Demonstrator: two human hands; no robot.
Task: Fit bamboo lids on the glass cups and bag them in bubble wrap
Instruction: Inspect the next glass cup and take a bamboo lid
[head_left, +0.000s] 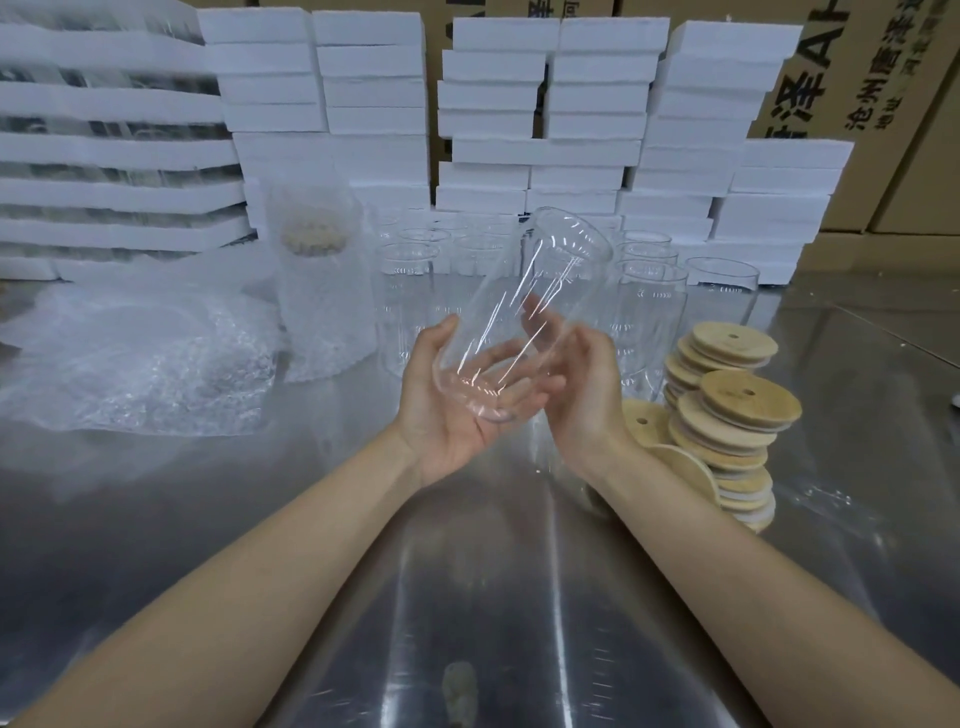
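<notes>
The task is early, by my reading. One glass cup (519, 317) is in hand and bare: no lid on its mouth, no wrap round it. The left hand (452, 400) cradles its base, the thumb up one side and the fingers (519, 397) curled beneath the bottom. The right hand (582, 384) stands against the other side, its fingers fairly straight along the wall and partly seen through the glass; they are blurred, so I cannot tell how firmly they press. The cup tilts, its open mouth up and beyond the fingertips.

Only one finished piece shows: a bagged cup (322, 296) well out past the left thumb, upright in its bubble sleeve with a pale lid visible through the top. Nearer that side of the left hand lies a loose heap of bubble wrap (130, 364), the supply for bagging.

Left to do looks like most of it. A crowd of bare cups (408, 291) stands just beyond the fingertips of both hands, none lidded. The bamboo lids (727, 415) are stacked close outside the right wrist, within easy reach, so lidding the held cup seems the step due next, then bagging.

Foam slabs (545, 104) and cartons (883, 130) rise behind everything, and it all rests on a steel table (467, 597)
</notes>
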